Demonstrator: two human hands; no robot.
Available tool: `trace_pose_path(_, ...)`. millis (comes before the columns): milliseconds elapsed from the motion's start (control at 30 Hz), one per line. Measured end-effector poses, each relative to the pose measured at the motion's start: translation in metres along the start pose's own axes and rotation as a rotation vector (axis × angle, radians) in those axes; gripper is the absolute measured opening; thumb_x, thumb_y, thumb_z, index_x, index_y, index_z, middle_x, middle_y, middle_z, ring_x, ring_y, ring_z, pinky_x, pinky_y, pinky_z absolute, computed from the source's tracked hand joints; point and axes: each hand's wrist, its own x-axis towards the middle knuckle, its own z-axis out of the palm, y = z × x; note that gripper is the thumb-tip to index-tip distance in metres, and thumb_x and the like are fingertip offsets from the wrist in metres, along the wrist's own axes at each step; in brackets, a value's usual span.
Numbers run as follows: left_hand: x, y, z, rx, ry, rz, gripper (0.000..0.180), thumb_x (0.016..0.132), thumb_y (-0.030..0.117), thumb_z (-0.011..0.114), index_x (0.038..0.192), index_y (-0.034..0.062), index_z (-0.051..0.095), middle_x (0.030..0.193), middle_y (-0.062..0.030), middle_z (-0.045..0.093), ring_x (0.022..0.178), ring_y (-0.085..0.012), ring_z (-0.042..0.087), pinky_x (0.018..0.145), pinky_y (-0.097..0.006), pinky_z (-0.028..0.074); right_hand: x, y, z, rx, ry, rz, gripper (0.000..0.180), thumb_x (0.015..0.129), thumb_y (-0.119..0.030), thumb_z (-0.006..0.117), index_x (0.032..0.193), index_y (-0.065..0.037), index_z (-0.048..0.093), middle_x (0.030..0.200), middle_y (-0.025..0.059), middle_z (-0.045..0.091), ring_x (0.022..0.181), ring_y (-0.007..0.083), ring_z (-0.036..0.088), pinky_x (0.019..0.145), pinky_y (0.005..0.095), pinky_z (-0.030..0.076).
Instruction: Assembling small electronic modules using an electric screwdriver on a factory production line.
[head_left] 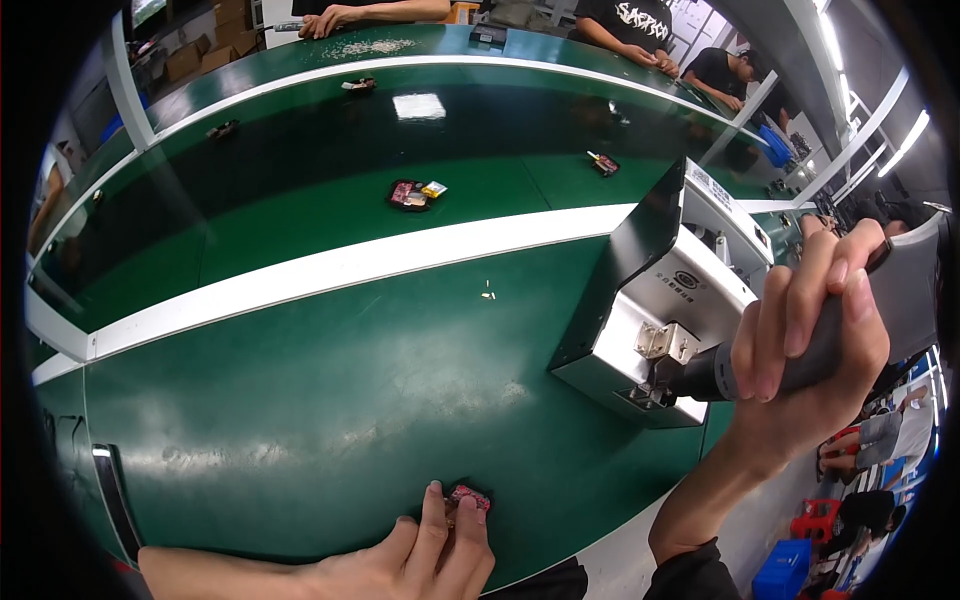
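My right hand [815,335] is wrapped round a dark grey electric screwdriver [712,372], tilted with its nose toward the left. The screwdriver's tip is at the metal outlet of a silver and black screw feeder [635,300], which stands on the green table at the right. Whether a screw sits on the tip is too small to tell. Near the table's front edge my left hand [425,555] has its fingers closed over a small pink-and-black assembly [470,492]. The fingers hide much of that assembly, which rests on the tabletop.
A few tiny light bits [488,294] lie on the green table [300,370]. Beyond a white rail [350,252] runs a dark green belt carrying similar small assemblies [408,195]. A dark curved strip [117,500] lies at the left. Other people sit across and at the right.
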Motion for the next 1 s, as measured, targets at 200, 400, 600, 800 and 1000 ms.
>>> trace_pose_path(200,-0.004,0.001,0.005,0.048,0.062,0.039,0.022,0.09,0.002,0.066,0.106,-0.0114,0.075,0.106,-0.0241,0.076,0.089,-0.0325,0.078,0.055,-0.025,0.052,0.007,-0.001,-0.007,-0.016,-0.065,0.071,0.022,0.108,-0.023,0.05,0.107,-0.004,0.04,0.071,0.0069,0.045,0.038,0.0095,0.041,0.03,0.019,0.042)
trace_pose_path(400,-0.006,0.001,0.008,0.007,0.082,0.015,0.021,0.091,0.002,0.068,0.106,-0.012,0.074,0.104,-0.0237,0.076,0.088,-0.0329,0.078,0.056,-0.025,0.053,0.011,0.001,-0.009,0.024,-0.02,0.121,0.019,0.109,-0.019,0.051,0.108,-0.004,0.04,0.074,0.0064,0.047,0.039,0.0096,0.041,0.029,0.0198,0.041)
trace_pose_path(600,-0.008,0.0,0.007,0.019,0.077,0.043,0.02,0.091,0.005,0.068,0.102,-0.0117,0.072,0.106,-0.0254,0.074,0.091,-0.0346,0.077,0.059,-0.027,0.055,0.014,0.001,0.0,0.136,0.056,0.224,0.016,0.103,-0.014,0.055,0.104,-0.003,0.043,0.066,0.0085,0.048,0.036,0.0121,0.04,0.028,0.0251,0.037)
trace_pose_path(800,-0.009,-0.001,0.008,-0.021,0.054,0.056,0.022,0.092,0.008,0.063,0.1,-0.011,0.07,0.103,-0.0256,0.073,0.093,-0.0374,0.077,0.062,-0.031,0.055,-0.025,-0.004,0.016,0.226,-0.109,0.153,0.02,0.104,-0.013,0.05,0.106,-0.003,0.032,0.073,0.012,0.049,0.035,0.0154,0.044,0.025,0.0248,0.043)
trace_pose_path(1000,-0.009,-0.001,0.006,-0.017,0.058,0.036,0.023,0.092,0.008,0.063,0.102,-0.0111,0.071,0.101,-0.0244,0.072,0.094,-0.0381,0.076,0.063,-0.031,0.055,-0.049,-0.008,0.04,0.42,-0.18,0.193,0.024,0.101,-0.011,0.053,0.105,-0.004,0.031,0.08,0.0196,0.057,0.046,0.027,0.056,0.037,0.0348,0.053)
